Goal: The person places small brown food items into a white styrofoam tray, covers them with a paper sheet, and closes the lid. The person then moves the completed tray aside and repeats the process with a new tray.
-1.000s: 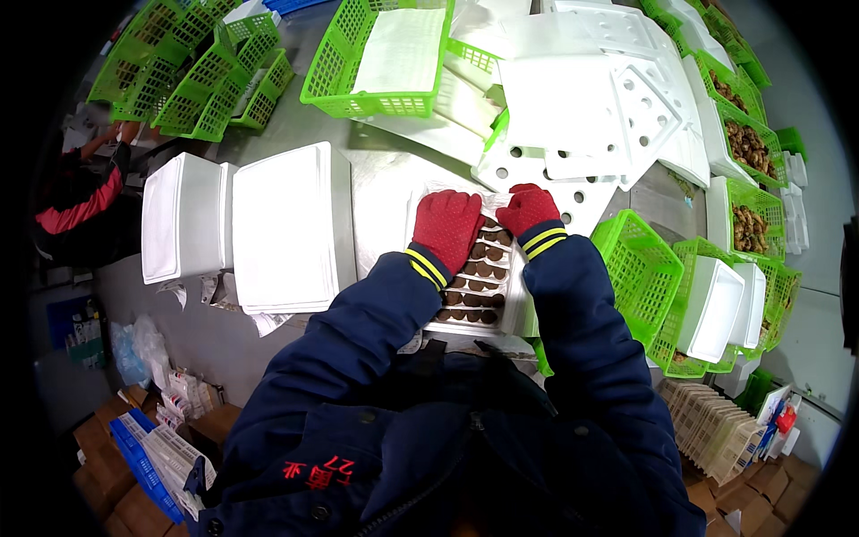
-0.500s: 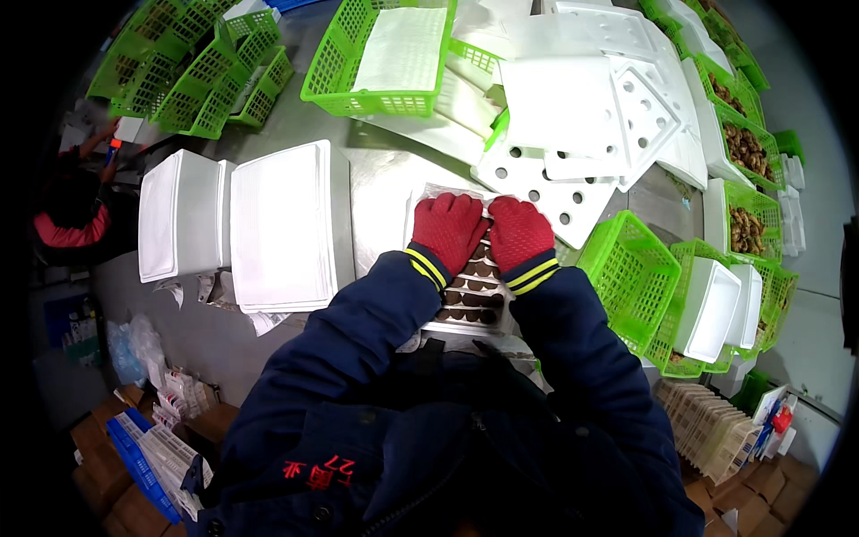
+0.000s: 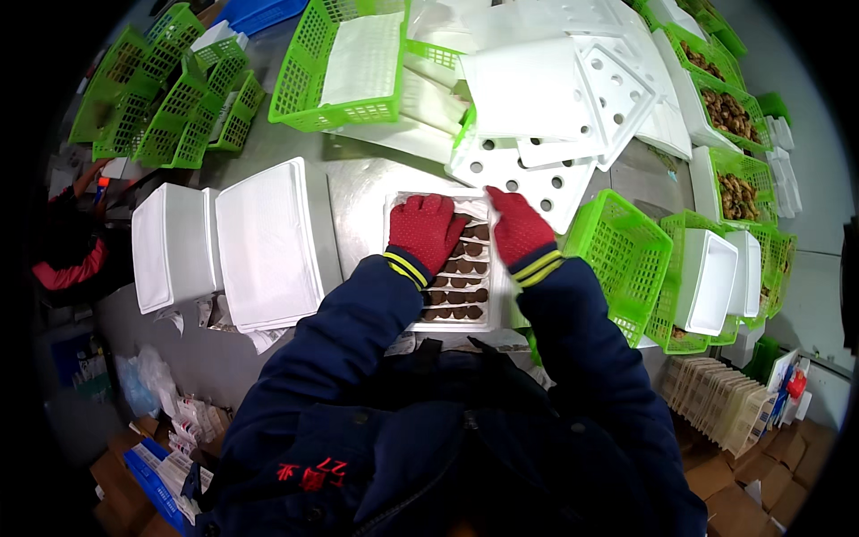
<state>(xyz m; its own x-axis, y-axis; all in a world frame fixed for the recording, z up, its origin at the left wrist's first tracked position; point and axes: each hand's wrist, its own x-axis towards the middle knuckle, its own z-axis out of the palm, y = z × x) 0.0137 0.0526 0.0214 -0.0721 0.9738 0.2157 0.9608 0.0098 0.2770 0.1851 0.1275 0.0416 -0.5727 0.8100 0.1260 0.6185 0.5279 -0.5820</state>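
In front of me is a white foam tray (image 3: 494,309) holding rows of dark brown, round-capped pieces that look like mushrooms (image 3: 455,296), with pale strips between the rows. My left hand (image 3: 424,234), in a red knitted glove, is over the tray's far left part with its fingers curled down. Whatever lies under those fingertips is hidden. At the far right corner of the tray, my right hand (image 3: 522,229), also red-gloved, has its fingers drawn together to a tip beside the rim. I cannot make out anything between them.
Left of the tray stand white foam boxes (image 3: 268,242). Beyond it lie perforated white foam sheets (image 3: 510,174) and a green basket (image 3: 335,112). To the right are a green basket (image 3: 622,259) and a white foam tub (image 3: 711,282). A person (image 3: 76,242) sits at far left.
My right hand has moved away from my left, to the tray's right rim, uncovering more of the rows. My left hand stays over the far left part. The whole view has shifted slightly.
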